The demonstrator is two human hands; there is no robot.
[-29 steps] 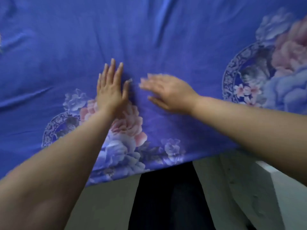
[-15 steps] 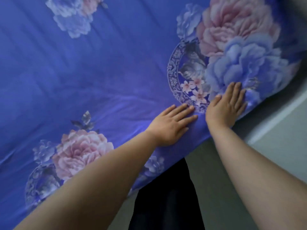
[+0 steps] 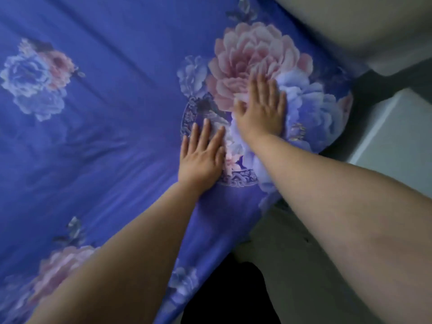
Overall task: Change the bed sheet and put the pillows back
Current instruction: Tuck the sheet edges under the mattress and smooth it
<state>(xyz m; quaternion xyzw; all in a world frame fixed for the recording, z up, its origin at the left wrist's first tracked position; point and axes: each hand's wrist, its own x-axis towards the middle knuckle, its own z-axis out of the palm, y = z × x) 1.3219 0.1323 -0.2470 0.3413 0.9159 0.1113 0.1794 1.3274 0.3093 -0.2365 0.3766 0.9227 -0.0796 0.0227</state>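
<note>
Nearest the camera, two bare forearms reached out over the bed edge, a dark garment showing below between them and pale floor (image 3: pixel 292 265) to the right. Blue floral bed sheet (image 3: pixel 105 160) covered the whole visible bed top and hung over the near edge; it was already laid on, not bunched. Left hand (image 3: pixel 202 157) lay flat on the sheet, fingers straight and close together, palm down on the round ornament print, holding nothing. Right hand (image 3: pixel 261 111) sat a bit farther on, just beside the left, fingers spread and flat on the big pink flower (image 3: pixel 254 54) near the bed corner; somewhat motion-blurred, nothing pinched. Both palms down looked like smoothing the cloth toward the corner, pressing wrinkles out so it sat tight, a judgement only. Faint creases ran across the sheet left of the left hand, so smoothing seemed unfinished there. The sheet rounded over the far right corner (image 3: pixel 336 127), seemingly tucked, though the underside was hidden. Beyond that corner stood a pale, blurred surface (image 3: pixel 362 24), wall or headboard, cannot tell. No pillows in view, so that part of the task looked not yet done.
</note>
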